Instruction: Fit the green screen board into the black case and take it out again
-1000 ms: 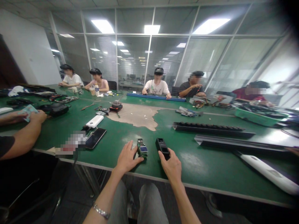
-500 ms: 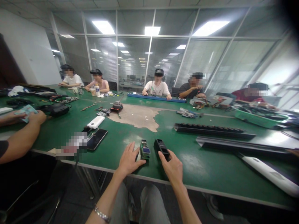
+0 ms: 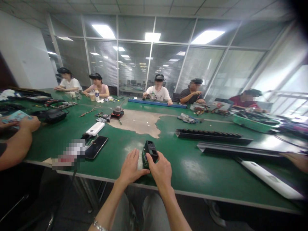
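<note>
My right hand [image 3: 160,168] grips a black plastic housing [image 3: 151,149] with cut-out openings, thumb on its near side. The housing is held over a green circuit board [image 3: 144,159], covering most of it; whether the two touch I cannot tell. Just left of the board, my left hand [image 3: 132,165] lies on the table with fingers stretched and thumb pointing toward the board. It holds nothing.
On the green table [image 3: 115,160] lie a dark phone [image 3: 96,147] and a white power bank [image 3: 95,129] to the left. Black channel strips [image 3: 214,136] and a long white device [image 3: 271,179] lie right. Several people sit around; a co-worker's hands [image 3: 29,123] are at left.
My right hand has brought the black housing left, from beside the circuit board to over it. My left hand stays beside the board. The camera view has shifted slightly.
</note>
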Action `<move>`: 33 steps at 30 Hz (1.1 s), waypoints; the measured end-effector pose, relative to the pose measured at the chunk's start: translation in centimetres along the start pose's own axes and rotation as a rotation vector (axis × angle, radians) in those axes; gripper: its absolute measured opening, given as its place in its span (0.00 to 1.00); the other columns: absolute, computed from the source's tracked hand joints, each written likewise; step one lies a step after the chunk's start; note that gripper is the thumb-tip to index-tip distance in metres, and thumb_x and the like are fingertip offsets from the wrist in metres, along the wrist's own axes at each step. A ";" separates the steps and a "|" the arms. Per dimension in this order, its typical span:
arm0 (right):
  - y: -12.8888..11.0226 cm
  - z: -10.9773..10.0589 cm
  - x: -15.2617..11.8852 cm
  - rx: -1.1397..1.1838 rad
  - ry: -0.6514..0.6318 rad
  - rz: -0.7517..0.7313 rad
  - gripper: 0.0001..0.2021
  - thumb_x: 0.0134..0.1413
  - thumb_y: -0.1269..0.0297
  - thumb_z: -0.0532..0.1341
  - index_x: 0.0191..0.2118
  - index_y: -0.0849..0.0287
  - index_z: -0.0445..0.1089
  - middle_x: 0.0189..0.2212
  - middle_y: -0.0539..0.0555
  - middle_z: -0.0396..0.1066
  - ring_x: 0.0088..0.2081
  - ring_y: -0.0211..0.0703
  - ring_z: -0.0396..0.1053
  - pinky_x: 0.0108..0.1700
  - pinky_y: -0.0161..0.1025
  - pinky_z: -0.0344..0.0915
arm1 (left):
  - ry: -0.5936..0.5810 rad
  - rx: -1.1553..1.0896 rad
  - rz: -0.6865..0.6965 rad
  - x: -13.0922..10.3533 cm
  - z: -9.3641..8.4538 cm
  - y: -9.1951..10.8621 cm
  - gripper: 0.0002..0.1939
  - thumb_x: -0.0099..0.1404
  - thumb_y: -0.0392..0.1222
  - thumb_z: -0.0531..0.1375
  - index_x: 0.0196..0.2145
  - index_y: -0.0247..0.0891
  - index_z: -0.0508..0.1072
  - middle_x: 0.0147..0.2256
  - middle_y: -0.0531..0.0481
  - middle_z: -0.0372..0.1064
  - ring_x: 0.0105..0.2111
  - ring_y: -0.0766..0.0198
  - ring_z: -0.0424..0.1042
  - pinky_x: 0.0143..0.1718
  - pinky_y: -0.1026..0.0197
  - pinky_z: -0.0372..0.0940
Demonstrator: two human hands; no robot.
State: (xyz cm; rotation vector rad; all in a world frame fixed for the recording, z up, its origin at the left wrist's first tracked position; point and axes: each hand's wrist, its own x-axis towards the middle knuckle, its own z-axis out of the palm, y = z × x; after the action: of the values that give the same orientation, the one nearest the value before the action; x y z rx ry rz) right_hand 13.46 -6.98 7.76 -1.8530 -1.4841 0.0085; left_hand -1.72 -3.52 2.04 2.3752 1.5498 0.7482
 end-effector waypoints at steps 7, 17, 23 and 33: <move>-1.0 -0.3 0.1 -0.071 -0.026 -0.011 0.22 0.59 0.46 0.54 0.45 0.59 0.71 0.35 0.59 0.76 0.39 0.51 0.74 0.41 0.40 0.62 | 0.003 -0.004 0.023 0.1 0.3 -0.3 0.55 0.54 0.68 0.60 0.65 0.25 0.50 0.66 0.30 0.45 0.67 0.47 0.46 0.66 0.46 0.46; -0.8 0.8 -0.9 -0.131 -0.062 -0.022 0.22 0.59 0.47 0.54 0.48 0.60 0.70 0.34 0.60 0.75 0.38 0.52 0.74 0.41 0.42 0.62 | 0.044 -0.012 0.037 0.2 0.6 -0.4 0.50 0.56 0.59 0.60 0.66 0.26 0.48 0.66 0.32 0.46 0.66 0.46 0.48 0.65 0.44 0.49; 0.1 1.7 -2.1 -0.159 -0.073 -0.026 0.24 0.59 0.49 0.55 0.53 0.63 0.66 0.37 0.62 0.76 0.39 0.53 0.74 0.42 0.43 0.63 | 0.061 -0.002 0.061 0.2 0.7 -0.4 0.44 0.60 0.53 0.56 0.66 0.26 0.47 0.66 0.31 0.45 0.66 0.47 0.47 0.65 0.44 0.49; 1.5 3.0 -3.2 0.045 0.034 -0.066 0.33 0.55 0.50 0.60 0.60 0.68 0.61 0.55 0.68 0.67 0.55 0.57 0.65 0.55 0.48 0.60 | 0.031 0.015 0.060 0.3 0.9 -0.6 0.43 0.58 0.46 0.56 0.67 0.27 0.46 0.67 0.34 0.45 0.66 0.48 0.47 0.65 0.45 0.48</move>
State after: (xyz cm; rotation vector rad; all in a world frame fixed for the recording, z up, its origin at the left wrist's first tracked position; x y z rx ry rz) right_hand 12.32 -8.09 3.41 -1.7599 -1.5083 -0.0212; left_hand -1.62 -2.95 1.07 2.4422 1.5066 0.7917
